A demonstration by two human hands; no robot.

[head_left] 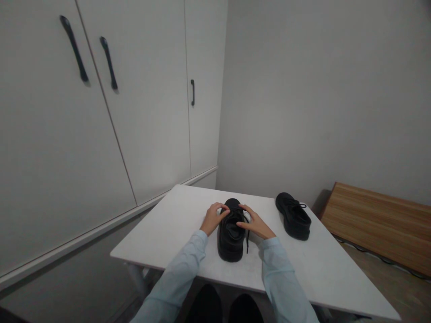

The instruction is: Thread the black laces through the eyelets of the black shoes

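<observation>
A black lace-up shoe rests on the white table, toe pointing away and its opening toward me. My left hand is at the upper left of its lacing, thumb and forefinger pinched together on the shoelace. My right hand grips the shoe's right side, thumb at the edge of the opening and forefinger up by the laces. A loose end of shoelace hangs down on the right of the shoe. The fingers' undersides are hidden.
A second black lace-up shoe stands on the table to the right. White cabinet doors with dark handles rise at the left, and a grey wall stands behind. A wood-grain board lies beyond the table's right edge.
</observation>
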